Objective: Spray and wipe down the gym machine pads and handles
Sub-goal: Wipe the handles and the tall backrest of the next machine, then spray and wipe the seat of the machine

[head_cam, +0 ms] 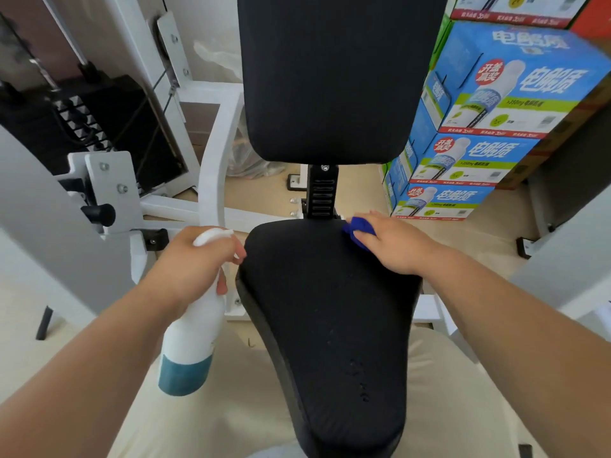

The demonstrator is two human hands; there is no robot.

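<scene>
Two sets of fingers are working mid-frame: those of the left hand (195,259) are curling round a white spray bottle (191,332) left of the seat pad (330,309), those of the right hand (393,246) are lying together, pressing a blue cloth (358,231) onto its upper right corner. With the nozzle (215,234) hiding behind fingers, spray risks missing the pad; handles are not showing.
</scene>
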